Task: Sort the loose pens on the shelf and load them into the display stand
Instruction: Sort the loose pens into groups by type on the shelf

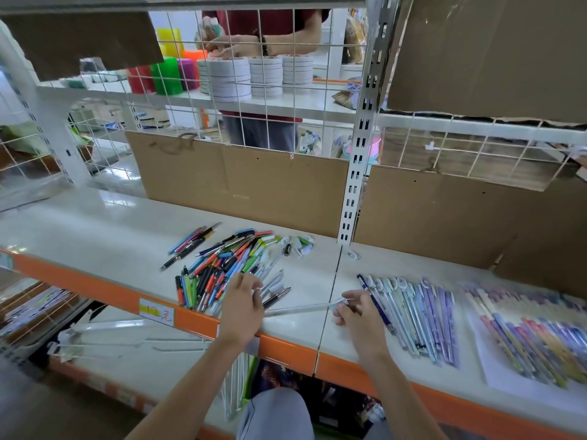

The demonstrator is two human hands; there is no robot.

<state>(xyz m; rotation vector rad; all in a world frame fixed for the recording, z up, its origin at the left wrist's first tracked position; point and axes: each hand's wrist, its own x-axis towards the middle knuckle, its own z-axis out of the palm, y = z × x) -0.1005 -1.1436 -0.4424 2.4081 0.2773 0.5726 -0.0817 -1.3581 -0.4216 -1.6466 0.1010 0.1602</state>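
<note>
Right hand (pixel 355 309) pinches a pale pen (pixel 301 309) (left hand (pixel 243 301) grips one from the pile (pixel 228 268))

White shelf (pixel 95 223), loose pen pile (pixel 228 265), sorted pen rows (pixel 419 315)

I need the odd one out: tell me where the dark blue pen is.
In the head view, the dark blue pen lies on the shelf at the left edge of the sorted pastel row, right beside the right hand.
</note>
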